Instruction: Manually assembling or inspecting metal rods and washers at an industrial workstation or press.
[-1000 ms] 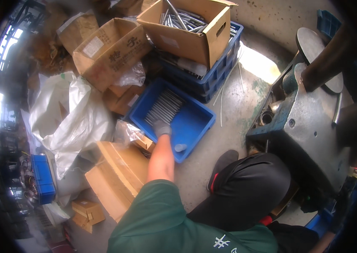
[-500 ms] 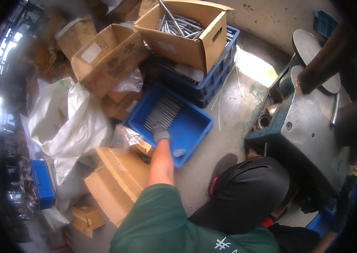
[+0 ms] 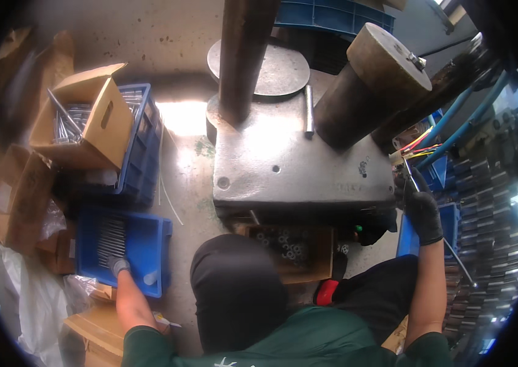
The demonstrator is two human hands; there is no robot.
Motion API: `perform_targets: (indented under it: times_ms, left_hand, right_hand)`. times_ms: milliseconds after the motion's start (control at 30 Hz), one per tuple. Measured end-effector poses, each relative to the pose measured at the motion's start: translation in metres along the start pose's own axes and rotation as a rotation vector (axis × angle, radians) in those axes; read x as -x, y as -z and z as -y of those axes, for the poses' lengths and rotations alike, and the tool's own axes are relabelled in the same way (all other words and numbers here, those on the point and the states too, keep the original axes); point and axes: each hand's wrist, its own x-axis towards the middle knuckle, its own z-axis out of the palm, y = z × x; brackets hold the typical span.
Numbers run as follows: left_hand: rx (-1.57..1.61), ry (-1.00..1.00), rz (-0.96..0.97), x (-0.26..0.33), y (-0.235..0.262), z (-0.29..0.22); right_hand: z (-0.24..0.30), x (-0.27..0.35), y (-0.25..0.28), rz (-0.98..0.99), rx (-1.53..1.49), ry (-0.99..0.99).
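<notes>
My left hand (image 3: 118, 266), in a grey glove, rests at the near end of a shallow blue tray (image 3: 149, 235) on the floor. It is just short of a row of thin metal rods (image 3: 111, 235), and its grip is too small to make out. My right hand (image 3: 423, 211), in a black glove, is raised at the right side of a grey metal machine base (image 3: 302, 165). It is closed around a thin metal rod (image 3: 462, 266) that slants down to the right, close to a bunch of coloured wires (image 3: 417, 147).
A dark column (image 3: 244, 55) and a thick cylinder (image 3: 375, 79) rise from the machine. Under its front edge stands a cardboard box of metal rings (image 3: 289, 248). At left, an open carton of rods (image 3: 81, 122) sits in a blue crate (image 3: 148, 147), beside more cartons and white bags (image 3: 2, 293).
The view has swung right, from the cartons to the machine. My left hand stays in the blue tray, now at its near end. My right hand has come into view.
</notes>
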Motion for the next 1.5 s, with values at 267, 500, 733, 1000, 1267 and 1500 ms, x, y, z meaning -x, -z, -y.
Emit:
perform_targets:
  times_ms: [267,500,733,1000,1267,1500]
  left_hand:
    - [0.394,-0.133,-0.238,0.009,0.039,-0.072]
    - [1.234,-0.762,-0.102,0.141,0.148,-0.192]
    - [1.163,-1.435,0.322,0.341,0.286,-0.34]
    - [0.626,-1.848,0.086,0.407,0.23,-0.433]
    - [0.706,-1.345,0.625,0.386,0.202,-0.453]
    - [0.705,-1.207,0.83,0.389,0.157,-0.467]
  right_hand:
    - [-0.025,-0.004,-0.01,-0.202,0.674,0.218]
    - [-0.043,-0.063,-0.012,-0.227,0.946,0.674]
    - [-0.011,0.002,0.004,-0.144,0.666,0.685]
    - [-0.014,0.183,0.059,-0.399,0.748,0.902]
    - [-0.378,0.383,0.173,-1.204,0.299,-0.187]
    - [-0.617,0.56,0.256,-1.157,0.831,-0.705]
